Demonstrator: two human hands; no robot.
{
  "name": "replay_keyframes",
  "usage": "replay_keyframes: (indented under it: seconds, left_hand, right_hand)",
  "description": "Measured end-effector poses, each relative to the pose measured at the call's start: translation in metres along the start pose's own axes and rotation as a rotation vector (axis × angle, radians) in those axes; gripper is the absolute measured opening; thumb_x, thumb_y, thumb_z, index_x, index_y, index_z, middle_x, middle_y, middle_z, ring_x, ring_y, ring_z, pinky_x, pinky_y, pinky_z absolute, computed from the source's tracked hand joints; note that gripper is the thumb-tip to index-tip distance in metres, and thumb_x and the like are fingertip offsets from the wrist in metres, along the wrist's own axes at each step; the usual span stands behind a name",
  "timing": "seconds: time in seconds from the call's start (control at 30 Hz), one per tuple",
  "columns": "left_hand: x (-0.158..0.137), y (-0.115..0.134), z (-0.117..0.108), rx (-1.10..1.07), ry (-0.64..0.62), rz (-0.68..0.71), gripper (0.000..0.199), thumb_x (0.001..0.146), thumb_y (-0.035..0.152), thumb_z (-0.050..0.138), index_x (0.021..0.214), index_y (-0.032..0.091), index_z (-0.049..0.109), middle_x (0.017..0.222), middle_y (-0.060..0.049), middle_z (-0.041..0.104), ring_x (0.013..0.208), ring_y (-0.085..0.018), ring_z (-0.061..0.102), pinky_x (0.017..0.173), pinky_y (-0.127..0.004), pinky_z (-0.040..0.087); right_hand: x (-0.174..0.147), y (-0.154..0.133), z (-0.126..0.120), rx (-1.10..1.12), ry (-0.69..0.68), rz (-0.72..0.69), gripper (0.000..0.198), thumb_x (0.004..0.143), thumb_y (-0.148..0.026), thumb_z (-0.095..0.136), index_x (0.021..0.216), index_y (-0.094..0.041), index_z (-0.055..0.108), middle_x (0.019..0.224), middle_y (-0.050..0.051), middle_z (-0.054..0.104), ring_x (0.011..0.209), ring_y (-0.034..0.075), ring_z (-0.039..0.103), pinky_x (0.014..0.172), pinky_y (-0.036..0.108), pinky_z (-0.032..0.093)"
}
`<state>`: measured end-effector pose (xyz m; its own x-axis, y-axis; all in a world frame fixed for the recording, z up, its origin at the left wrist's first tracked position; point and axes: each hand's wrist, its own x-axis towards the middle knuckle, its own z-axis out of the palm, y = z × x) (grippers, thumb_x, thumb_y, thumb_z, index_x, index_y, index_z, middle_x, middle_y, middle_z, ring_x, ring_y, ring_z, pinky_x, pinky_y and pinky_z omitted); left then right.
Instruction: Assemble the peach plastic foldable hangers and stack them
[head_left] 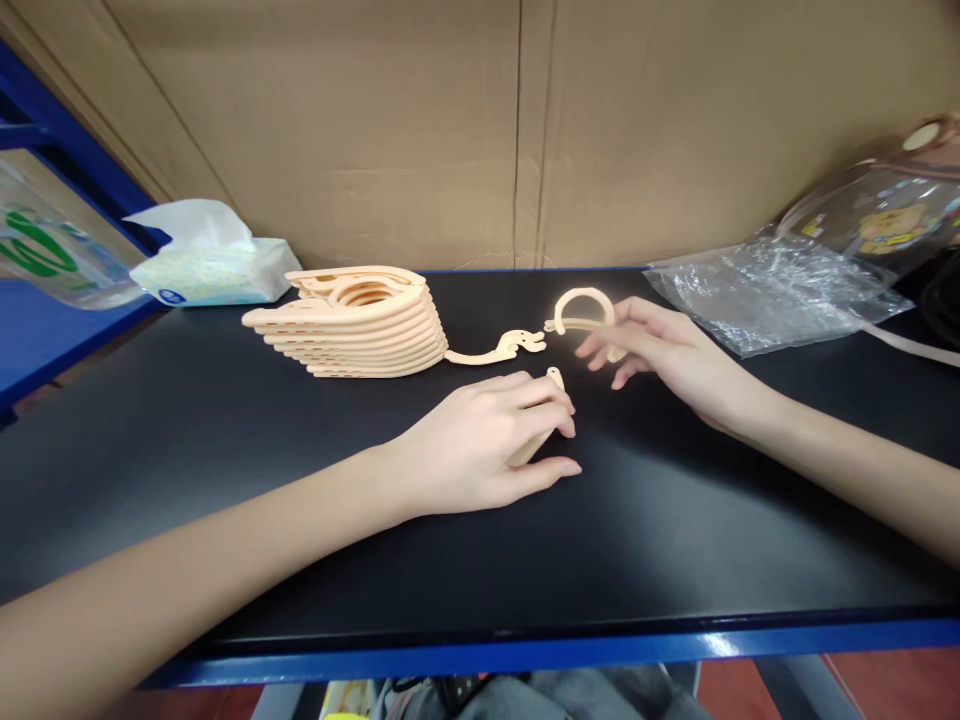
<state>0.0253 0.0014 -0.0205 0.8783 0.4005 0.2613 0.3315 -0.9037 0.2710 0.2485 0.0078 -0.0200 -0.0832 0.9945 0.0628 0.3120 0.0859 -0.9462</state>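
A neat stack of beige plastic parts [360, 335], which look like folding-hanger pieces, sits left of centre on the black tabletop. Beside it lies a curved beige hook-shaped part [517, 343]. My left hand [487, 445] is palm down, its fingers curled over a beige plastic hanger part [534, 447]; one rounded end pokes out past the fingers, the rest is covered. My right hand [652, 345] hovers over the table with fingers apart and slightly blurred. Right at its fingertips is a beige part with a round loop [585, 293], partly hidden by the fingers; no grip on it shows.
A tissue pack [217, 265] is at the back left near a clear bottle [60, 245]. Crumpled clear plastic bags [780, 285] lie at the back right. Cardboard [337, 130] stands behind the table [675, 560], which has a blue front edge.
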Motion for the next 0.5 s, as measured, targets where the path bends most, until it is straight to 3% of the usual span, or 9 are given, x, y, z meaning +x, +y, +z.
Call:
replay_keyframes:
  seconds: [0.07,0.3,0.5]
  left_hand:
    - [-0.0012,0.0003,-0.001,-0.056,-0.01,-0.006,0.019,0.091,0.029,0.056,0.105,0.018,0.062,0.114,-0.004,0.062,0.101,-0.018,0.057,0.091,-0.029,0.045]
    - [-0.0028,0.0002,-0.0052,-0.187,-0.028,-0.015,0.022,0.09,0.011,0.051,0.107,0.019,0.06,0.111,-0.004,0.061,0.1,-0.014,0.057,0.087,-0.024,0.045]
    - [-0.0036,-0.0012,-0.0012,-0.183,0.041,-0.042,0.04,0.085,0.001,0.043,0.119,0.019,0.054,0.121,-0.005,0.055,0.093,-0.012,0.057,0.077,-0.021,0.047]
  right_hand:
    - [0.0001,0.0016,-0.001,-0.026,-0.035,-0.045,0.019,0.084,-0.037,0.059,0.086,-0.018,0.056,0.096,0.008,0.068,0.082,0.018,0.062,0.06,0.028,0.049]
    - [-0.0048,0.0017,0.0005,-0.07,-0.232,-0.105,0.021,0.087,-0.04,0.056,0.087,-0.019,0.058,0.078,0.003,0.07,0.074,0.016,0.063,0.068,0.029,0.045]
    - [-0.0057,0.0026,0.0026,-0.003,-0.189,-0.056,0.021,0.088,-0.04,0.056,0.087,-0.019,0.053,0.079,0.004,0.071,0.071,0.015,0.063,0.067,0.029,0.044]
